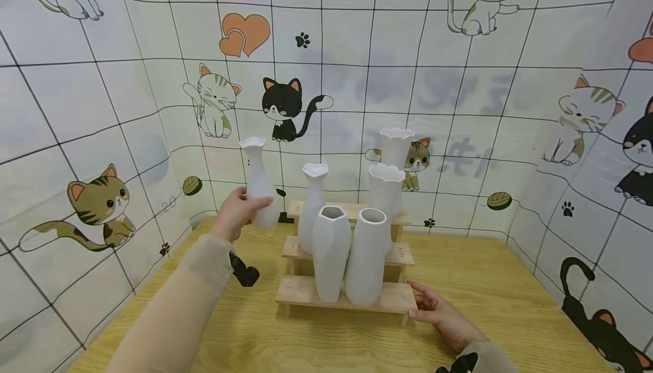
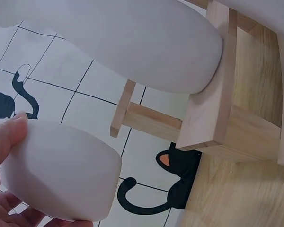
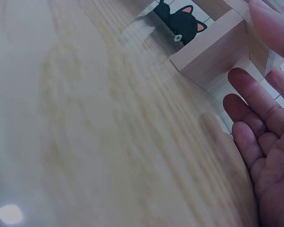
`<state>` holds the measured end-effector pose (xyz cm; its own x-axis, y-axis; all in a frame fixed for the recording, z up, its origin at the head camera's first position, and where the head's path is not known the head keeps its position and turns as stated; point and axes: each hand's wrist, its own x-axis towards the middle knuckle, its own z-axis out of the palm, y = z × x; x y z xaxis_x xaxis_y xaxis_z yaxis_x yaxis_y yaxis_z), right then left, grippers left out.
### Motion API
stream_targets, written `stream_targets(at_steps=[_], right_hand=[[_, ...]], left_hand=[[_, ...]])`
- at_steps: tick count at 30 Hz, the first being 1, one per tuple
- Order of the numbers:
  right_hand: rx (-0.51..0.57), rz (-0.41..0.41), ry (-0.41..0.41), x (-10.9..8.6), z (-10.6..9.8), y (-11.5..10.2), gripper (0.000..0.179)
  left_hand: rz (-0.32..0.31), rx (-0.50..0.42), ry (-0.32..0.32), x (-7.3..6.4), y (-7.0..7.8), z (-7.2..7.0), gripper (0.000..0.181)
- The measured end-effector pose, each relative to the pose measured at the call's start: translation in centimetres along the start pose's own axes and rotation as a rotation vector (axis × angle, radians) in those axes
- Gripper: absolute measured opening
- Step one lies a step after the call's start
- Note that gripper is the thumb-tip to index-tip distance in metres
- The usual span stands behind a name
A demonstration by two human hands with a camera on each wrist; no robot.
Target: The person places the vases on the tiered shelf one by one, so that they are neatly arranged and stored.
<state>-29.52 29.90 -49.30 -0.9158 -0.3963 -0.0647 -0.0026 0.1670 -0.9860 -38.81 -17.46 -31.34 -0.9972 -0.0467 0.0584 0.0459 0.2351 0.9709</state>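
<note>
My left hand (image 1: 238,210) grips a white vase (image 1: 259,183) with a wavy rim round its lower body. That vase hangs slightly tilted to the left of a stepped wooden stand (image 1: 293,291), apart from it. In the left wrist view, the vase's rounded base (image 2: 68,172) shows between thumb and fingers, below the stand's shelves. My right hand (image 1: 446,316) holds the right end of the stand's lowest step, thumb at the front corner and index finger at the back. Its other fingers (image 3: 248,144) are loosely bent in the right wrist view.
A faceted vase (image 1: 331,254) and a round-mouthed vase (image 1: 368,259) stand on the lowest step. Behind them are a slim wavy-rimmed vase (image 1: 313,208) and two scalloped ones, one at the back (image 1: 395,149). The wooden table (image 1: 459,259) meets walls covered in cat-print sheeting (image 1: 347,38).
</note>
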Motion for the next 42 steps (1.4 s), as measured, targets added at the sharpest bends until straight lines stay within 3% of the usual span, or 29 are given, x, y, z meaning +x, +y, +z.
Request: stream_targets(at_steps=[9,31,42], right_hand=[[0.023,-0.041,-0.012,-0.2,0.1,-0.2,0.08],[0.012,-0.033,-0.008,-0.3,-0.1,-0.2,0.079],[0.013,-0.012,-0.01,-0.2,0.0,-0.3,0.08]], left_hand=[[0.015,0.026,-0.007,0.3,1.3,0.5,0.089],[0.008,0.017,-0.053,1.3,4.1,2.1,0.085],[-0.002,0.014,-0.044,1.4,4.9,3.3,0.083]])
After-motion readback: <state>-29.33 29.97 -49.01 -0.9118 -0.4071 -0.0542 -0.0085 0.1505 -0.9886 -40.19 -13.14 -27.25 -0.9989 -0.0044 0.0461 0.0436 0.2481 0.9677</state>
